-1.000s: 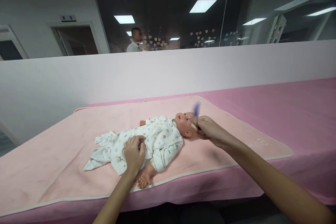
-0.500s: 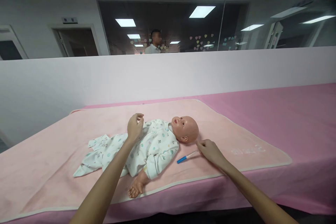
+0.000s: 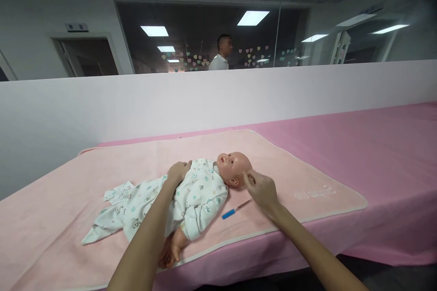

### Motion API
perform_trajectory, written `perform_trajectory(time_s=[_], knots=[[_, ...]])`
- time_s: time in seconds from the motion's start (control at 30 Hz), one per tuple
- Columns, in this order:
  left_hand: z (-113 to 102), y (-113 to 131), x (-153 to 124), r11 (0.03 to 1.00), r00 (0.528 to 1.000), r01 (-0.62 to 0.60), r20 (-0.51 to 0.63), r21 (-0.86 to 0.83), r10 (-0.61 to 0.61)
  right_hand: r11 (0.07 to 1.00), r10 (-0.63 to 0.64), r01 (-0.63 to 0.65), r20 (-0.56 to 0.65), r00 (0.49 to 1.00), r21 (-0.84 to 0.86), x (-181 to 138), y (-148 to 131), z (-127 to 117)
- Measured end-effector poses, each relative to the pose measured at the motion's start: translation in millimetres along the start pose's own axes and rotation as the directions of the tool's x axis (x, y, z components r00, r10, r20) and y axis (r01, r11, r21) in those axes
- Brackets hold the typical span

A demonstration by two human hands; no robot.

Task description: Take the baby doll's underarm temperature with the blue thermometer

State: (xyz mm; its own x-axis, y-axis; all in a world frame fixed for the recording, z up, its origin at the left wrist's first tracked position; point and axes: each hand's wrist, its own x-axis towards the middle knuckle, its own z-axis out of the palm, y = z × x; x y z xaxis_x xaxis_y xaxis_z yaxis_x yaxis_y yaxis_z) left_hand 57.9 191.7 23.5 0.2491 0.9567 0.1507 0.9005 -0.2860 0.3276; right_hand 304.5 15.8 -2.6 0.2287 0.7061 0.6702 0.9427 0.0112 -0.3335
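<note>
Baby doll [image 3: 201, 188] lies on its back on the peach blanket [image 3: 297, 175], blue stick [image 3: 232, 212] beside it. Your left hand [image 3: 177, 173] is at its middle, your right hand [image 3: 262, 189] by its head [image 3: 236, 165]; fingers bend, but I can't tell if they pinch anything.

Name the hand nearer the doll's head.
Right. The right hand is by the back of the doll's head; the left hand is farther off, at the doll's clothed torso.
</note>
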Motion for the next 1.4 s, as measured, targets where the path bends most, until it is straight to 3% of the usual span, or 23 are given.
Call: perform_trajectory(time_s=[0.13,0.23,0.33,0.43,0.57,0.67,0.97,1.27,1.4], knots=[[-0.1,-2.3,4.8,0.999,0.999,0.035,0.006,0.011,-0.035,0.968,0.124,-0.064,-0.241,0.963,0.243,51.6,-5.1,-3.5],[0.8,-5.4,7.7,0.999,0.999,0.046,-0.003,0.01,-0.046,0.883,0.217,-0.082,-0.246,0.945,0.463,82.2,0.8,10.4],[1.8,-7.3,7.7,0.999,0.999,0.046,-0.007,0.013,-0.045,0.69,0.265,-0.156,-0.046,0.963,0.707,94.7,12.5,29.5],[2.3,-7.8,4.7,0.999,1.0,0.027,-0.006,0.021,-0.027,0.45,0.197,-0.32,0.257,0.946,0.833,93.0,25.0,44.5],[0.0,-8.1,-0.9,1.0,1.0,-0.006,0.015,0.029,0.005,0.086,0.131,-0.606,0.594,0.794,0.791,83.3,38.5,58.1],[-4.0,-8.4,-4.6,0.999,0.999,-0.026,0.034,0.032,0.025,-0.066,0.093,-0.7,0.703,0.705,0.711,78.1,44.5,65.1],[-11.2,-3.7,-12.6,0.997,0.998,-0.019,0.058,0.081,0.015,-0.228,-0.004,-0.765,0.785,0.619,0.602,72.9,33.0,54.1],[-13.0,-0.4,-15.3,0.981,0.996,0.079,0.018,0.18,-0.083,-0.203,0.112,-0.721,0.747,0.655,0.663,74.8,38.2,59.4],[-14.5,-0.2,-16.5,0.976,0.994,0.108,0.007,0.189,-0.111,-0.221,0.029,-0.744,0.767,0.641,0.631,73.5,37.2,59.8]])
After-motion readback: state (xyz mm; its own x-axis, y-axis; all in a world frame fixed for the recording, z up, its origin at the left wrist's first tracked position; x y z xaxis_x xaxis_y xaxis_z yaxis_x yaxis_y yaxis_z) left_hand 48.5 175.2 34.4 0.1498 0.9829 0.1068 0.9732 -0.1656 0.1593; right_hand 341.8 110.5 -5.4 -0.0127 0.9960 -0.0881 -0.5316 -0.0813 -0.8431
